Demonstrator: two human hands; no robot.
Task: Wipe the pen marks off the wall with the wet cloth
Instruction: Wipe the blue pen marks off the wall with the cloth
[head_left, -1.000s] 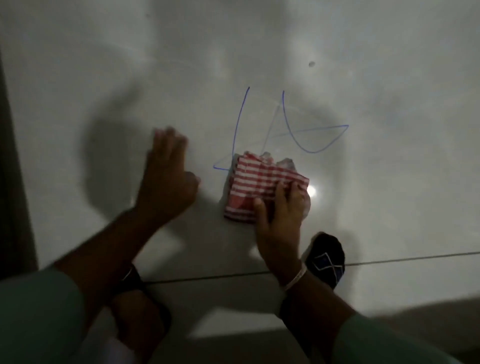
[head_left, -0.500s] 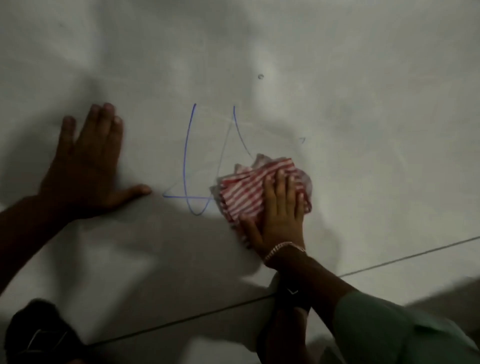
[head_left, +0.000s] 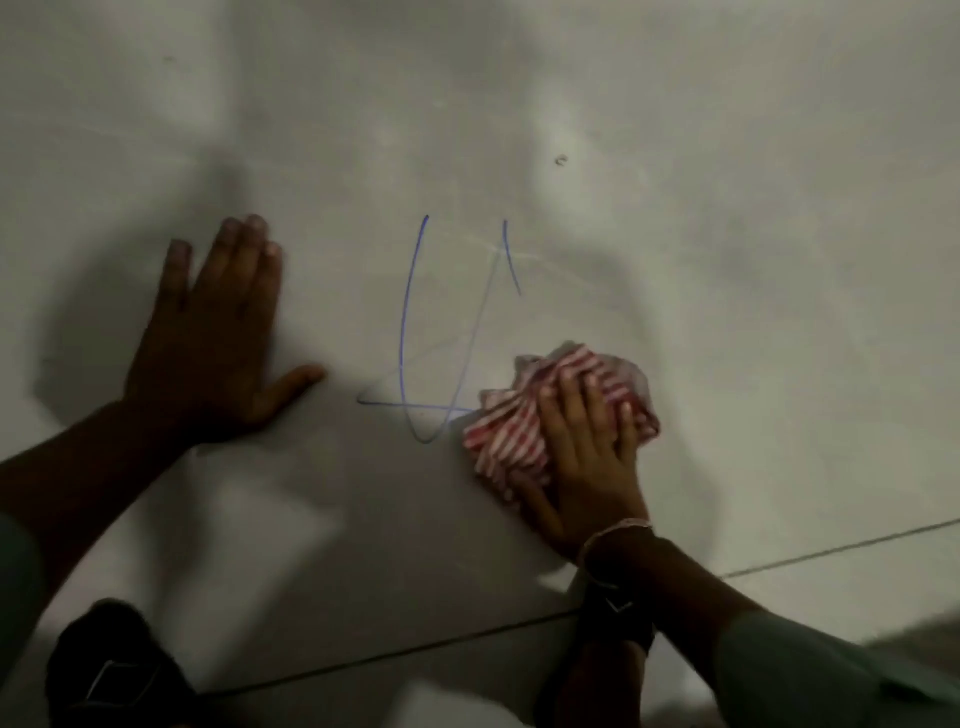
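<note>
Blue pen marks (head_left: 408, 322) run across the pale wall (head_left: 727, 260): a long curved stroke, a short stroke at the upper right, and a low horizontal line with a loop. A crumpled red-and-white striped cloth (head_left: 511, 436) lies against the wall just right of that line's end. My right hand (head_left: 589, 452) presses flat on the cloth and grips it. My left hand (head_left: 218, 332) rests flat on the wall, fingers spread, well left of the marks and holding nothing.
A small dark speck (head_left: 561, 160) sits on the wall above the marks. A thin seam (head_left: 831, 551) marks where the wall meets the floor. Two feet in dark socks (head_left: 114, 670) stand at the bottom. Shadows fall over the lower wall.
The right part of the blue drawing is gone where the cloth passed. My right hand has slid the cloth down and right. My left hand stays planted flat on the wall.
</note>
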